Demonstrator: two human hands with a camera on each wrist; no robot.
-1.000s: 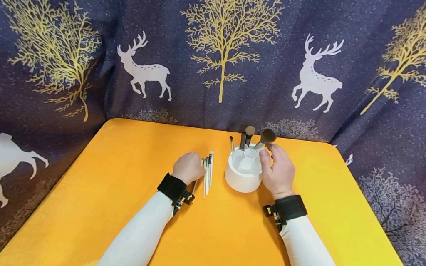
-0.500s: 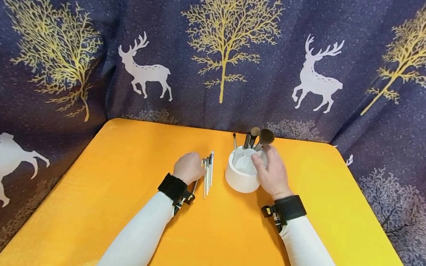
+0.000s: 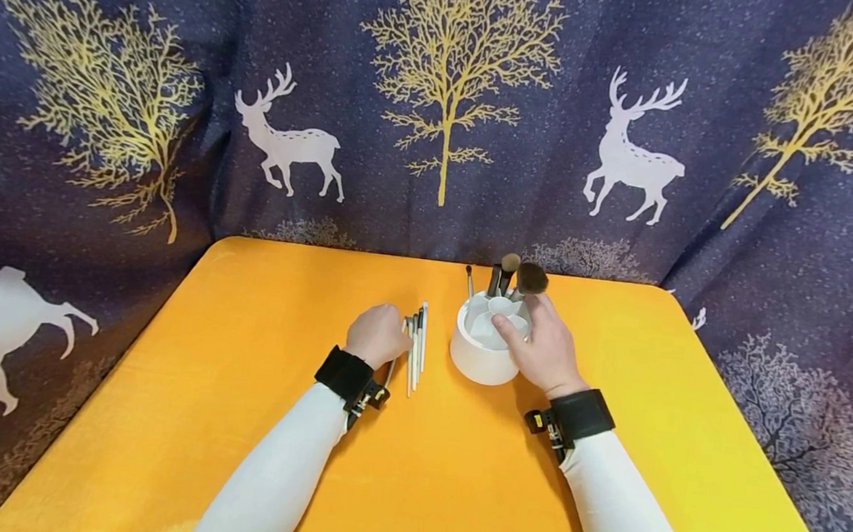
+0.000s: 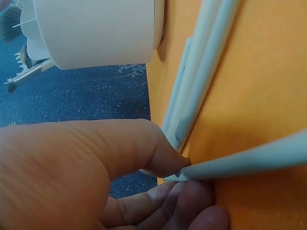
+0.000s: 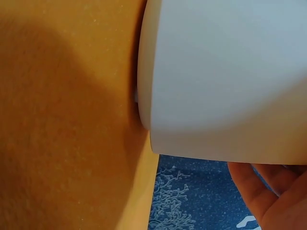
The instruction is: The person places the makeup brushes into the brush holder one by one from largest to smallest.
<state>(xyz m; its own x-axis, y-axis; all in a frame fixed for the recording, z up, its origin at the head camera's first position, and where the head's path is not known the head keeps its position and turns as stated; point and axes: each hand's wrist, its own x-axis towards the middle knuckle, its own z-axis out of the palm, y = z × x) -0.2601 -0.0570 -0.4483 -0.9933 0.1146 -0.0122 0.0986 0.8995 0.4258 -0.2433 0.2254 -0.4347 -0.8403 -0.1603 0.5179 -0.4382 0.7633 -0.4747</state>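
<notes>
- The brush (image 4: 249, 159), pale-handled and slim, is at the left hand (image 3: 378, 337), left of the loose brushes; its handle shows at the near side of the hand, and whether it touches the desk is hard to tell.
- The left hand's grip is together, thumb and fingers pinching the brush near one end.
- The loose brushes (image 3: 415, 357), three pale handles, lie side by side on the desk, running near to far, between the left hand and the holder, just beside the hand.
- The holder (image 3: 481, 360) is a white round tub with a ring-shaped middle and dividers, upright on the desk right of the loose brushes and apart from them.
- The right hand (image 3: 546, 349) is at the right of the holder; its grip is clamped on the rim and wall, thumb over the top, fingers along the far right outside.
- In the far part of the holder stand a small brush (image 3: 469, 281) at the left, a tan-headed brush (image 3: 509, 264) near the middle with a dark handle (image 3: 495, 280) just left of it, and a big dark brush (image 3: 532, 278) at the right, leaning right.
- White sleeves (image 3: 271, 464) and black straps (image 3: 345, 374) cover the arms and wrists.
- The desk (image 3: 409, 482) is orange, yellower on the right.
- Beyond it hangs a dark blue curtain (image 3: 400, 222) with yellow trees and white deer.
</notes>
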